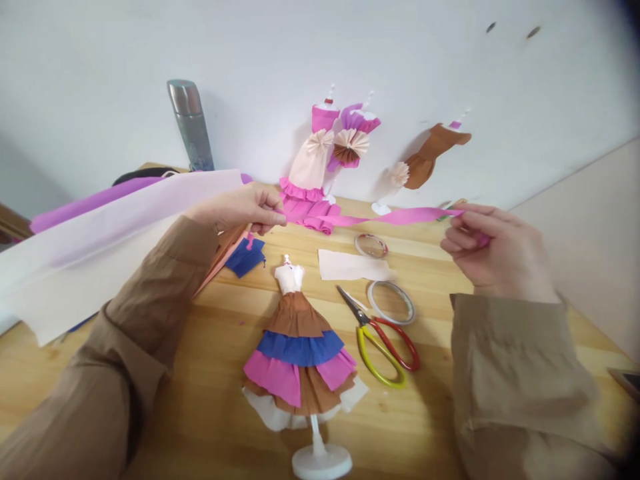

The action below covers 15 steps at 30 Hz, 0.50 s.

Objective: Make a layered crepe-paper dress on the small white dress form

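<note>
The light wooden table (210, 400) carries large rolled sheets of pale pink crepe paper (100, 233) at left. Centre stands a small mannequin wearing a tiered brown, blue and pink paper dress (300, 357), largely layered. Red-and-yellow-handled scissors (383, 337) lie beside it. A long pink crepe paper strip (395, 217), not yet attached, is stretched taut above the table, pinched by the left hand (240, 210) and the right hand (490, 257).
</note>
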Each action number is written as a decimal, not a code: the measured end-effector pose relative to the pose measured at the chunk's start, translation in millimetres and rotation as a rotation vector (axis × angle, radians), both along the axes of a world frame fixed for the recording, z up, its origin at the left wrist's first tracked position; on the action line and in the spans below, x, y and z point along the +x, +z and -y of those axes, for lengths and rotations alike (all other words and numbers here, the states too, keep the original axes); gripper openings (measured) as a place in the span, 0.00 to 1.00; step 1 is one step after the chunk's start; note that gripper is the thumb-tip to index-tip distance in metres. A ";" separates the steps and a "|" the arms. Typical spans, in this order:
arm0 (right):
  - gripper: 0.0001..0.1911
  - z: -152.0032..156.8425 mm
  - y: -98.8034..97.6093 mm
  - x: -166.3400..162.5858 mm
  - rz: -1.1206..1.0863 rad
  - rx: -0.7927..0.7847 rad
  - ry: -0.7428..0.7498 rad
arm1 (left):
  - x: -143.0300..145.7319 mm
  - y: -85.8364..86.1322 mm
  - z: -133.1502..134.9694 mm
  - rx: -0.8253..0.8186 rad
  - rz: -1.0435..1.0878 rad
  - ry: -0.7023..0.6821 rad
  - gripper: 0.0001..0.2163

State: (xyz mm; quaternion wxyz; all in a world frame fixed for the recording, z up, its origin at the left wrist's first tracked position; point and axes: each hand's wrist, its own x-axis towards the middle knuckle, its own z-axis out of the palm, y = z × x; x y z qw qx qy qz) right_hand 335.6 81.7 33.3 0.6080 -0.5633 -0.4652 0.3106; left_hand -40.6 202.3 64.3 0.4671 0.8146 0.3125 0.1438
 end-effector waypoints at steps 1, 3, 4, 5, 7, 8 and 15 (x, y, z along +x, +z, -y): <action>0.04 -1.2 -2.9 -1.5 0.050 0.006 -0.039 | 1.9 0.8 2.5 -0.006 0.015 0.011 0.12; 0.04 -3.3 -7.0 -8.5 0.244 0.027 -0.123 | 7.1 2.8 9.4 -0.025 0.046 0.040 0.14; 0.04 -4.0 -8.1 -14.4 0.394 0.052 -0.178 | 10.4 3.8 13.8 -0.034 0.062 0.058 0.14; 0.05 -4.4 -8.6 -22.2 0.561 0.088 -0.235 | 14.3 4.8 18.9 -0.039 0.080 0.077 0.15; 0.12 -3.8 -8.8 -43.4 0.862 0.176 -0.304 | 23.5 6.0 30.1 -0.042 0.126 0.104 0.14; 0.18 -2.8 -9.2 -56.4 0.916 0.197 -0.247 | 28.4 6.1 35.7 -0.045 0.149 0.103 0.14; 0.44 -1.7 -32.0 -120.2 0.281 0.062 0.543 | 46.2 -0.7 53.5 -0.161 0.233 -0.073 0.11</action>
